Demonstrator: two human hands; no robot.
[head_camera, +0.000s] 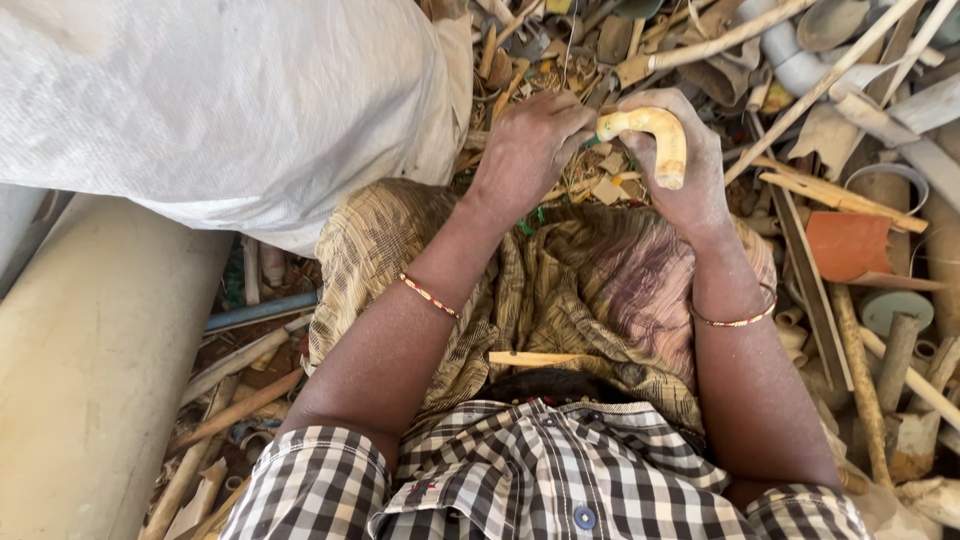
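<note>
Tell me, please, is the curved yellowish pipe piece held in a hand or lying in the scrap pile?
Held: the right hand grips the curved pipe piece, lifted above the scrap.

hands (530, 150): 2 | curved pipe bend (650, 135): 1 | bangles (430, 297): 2 | white sack (220, 100): 1 | orange pipe piece (848, 245): 1

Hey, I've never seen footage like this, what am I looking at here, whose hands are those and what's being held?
This is one picture from a camera worn on a person's head, looking down at their own lap and two bare hands. The right hand holds a curved, yellowish pipe elbow piece. The left hand reaches beside it and touches its end. Below are a checked shirt and a patterned brown cloth over the knees. Around lies a heap of broken plastic pipes and scraps, with a large white woven sack on the left.
</note>
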